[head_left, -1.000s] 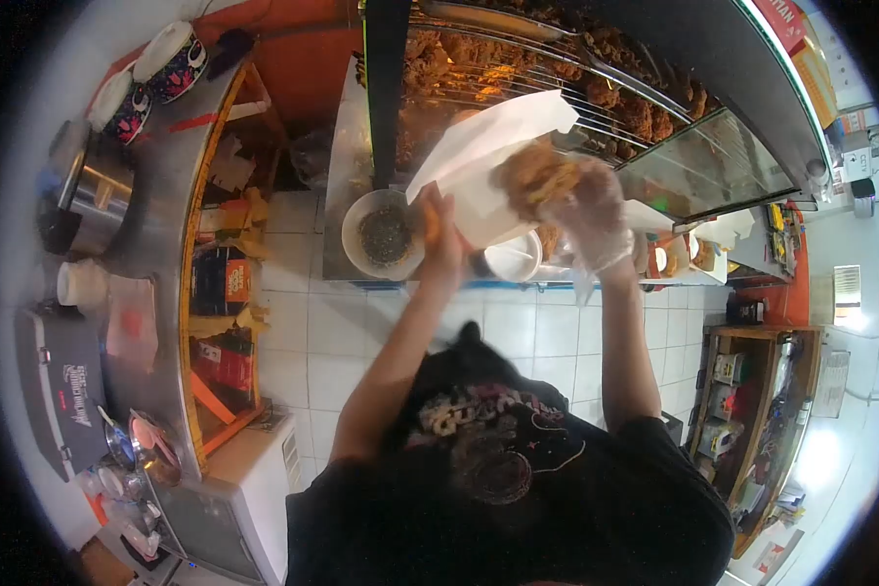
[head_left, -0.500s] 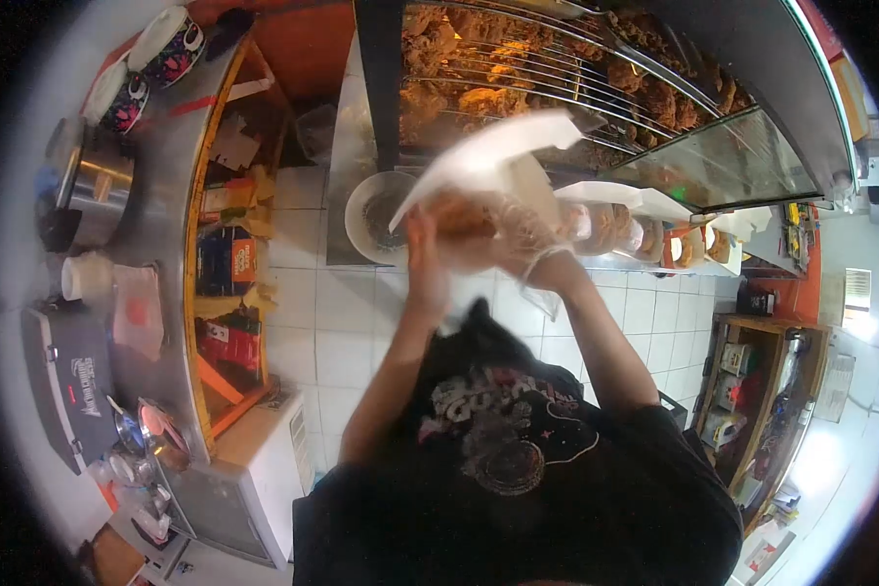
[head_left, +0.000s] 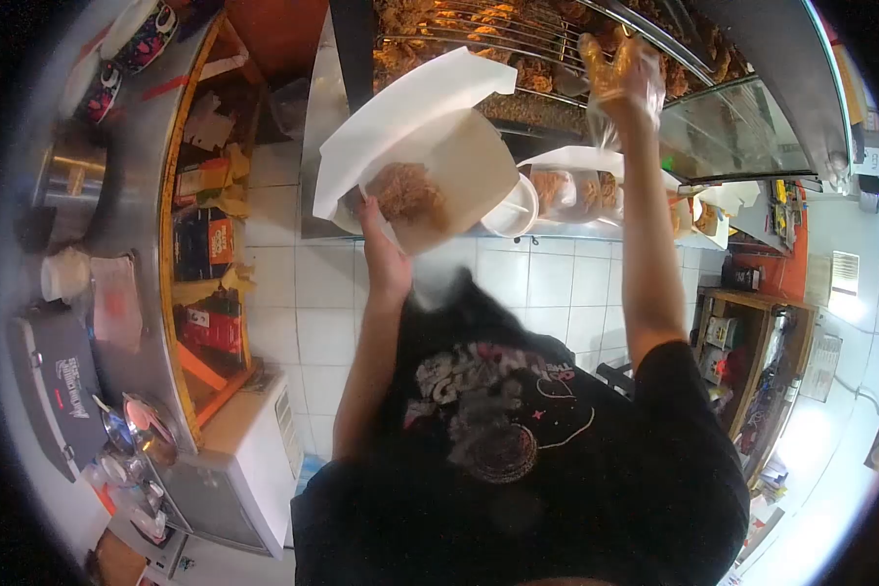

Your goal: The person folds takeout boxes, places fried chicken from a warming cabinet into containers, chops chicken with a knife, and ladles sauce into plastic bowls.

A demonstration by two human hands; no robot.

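Note:
My left hand (head_left: pixel 387 256) is closed on the near edge of an open white cardboard takeaway box (head_left: pixel 469 166), its lid folded up. Inside the box lies a piece of fried chicken (head_left: pixel 403 188), browned and crumbed. In a clear plastic glove, my right hand (head_left: pixel 619 83) reaches into the lit warming cabinet at the upper right. Its fingers are apart over the metal rack (head_left: pixel 547 39), with nothing visible in them. More fried chicken (head_left: pixel 405 24) rests on and beneath the rack.
A round white tub (head_left: pixel 511 210) stands beside the box on the counter. Further right is another open box (head_left: pixel 581 161) with food. The cabinet's glass panel (head_left: pixel 728 132) tilts outward. A steel bench (head_left: pixel 132 234) with shelves runs along the left.
My right hand has left the box and moved up and right into the cabinet. The box, held by my left hand, has shifted left and turned, so the chicken inside shows.

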